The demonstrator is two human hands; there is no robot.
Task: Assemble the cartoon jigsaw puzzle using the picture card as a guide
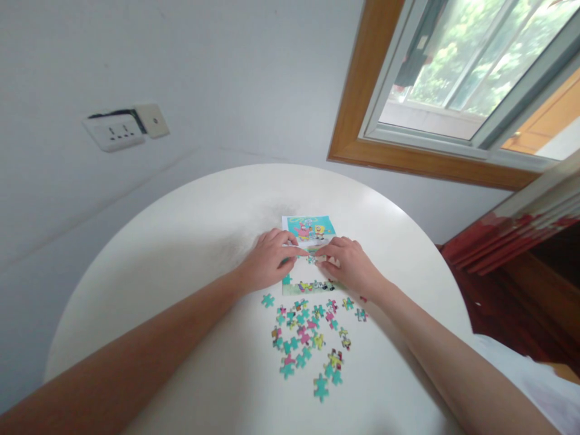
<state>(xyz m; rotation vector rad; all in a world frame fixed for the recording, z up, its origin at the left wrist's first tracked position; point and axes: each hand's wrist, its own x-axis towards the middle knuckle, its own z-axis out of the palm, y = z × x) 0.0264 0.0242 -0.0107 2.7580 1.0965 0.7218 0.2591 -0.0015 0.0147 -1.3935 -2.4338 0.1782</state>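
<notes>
My left hand (273, 258) lies over the left side of the puzzle frame, its index finger stretched toward the middle and its thumb apart. From the other side, my right hand (348, 261) reaches in with fingertips together at a small puzzle piece (311, 260). Both index fingertips meet at this piece, close to the frame's upper edge. The puzzle board (294, 291) has joined pieces along its bottom edge and a white middle; my hands hide part of its sides. Just beyond it lies a picture card (310, 228) with a pink and a yellow cartoon figure.
Several loose teal, pink and yellow puzzle pieces (302, 331) are scattered on the near side of the board. One teal piece (321, 386) lies nearest me. The round white table (181, 260) stands by a wall with a socket (115, 130) and a wood-framed window (344, 136).
</notes>
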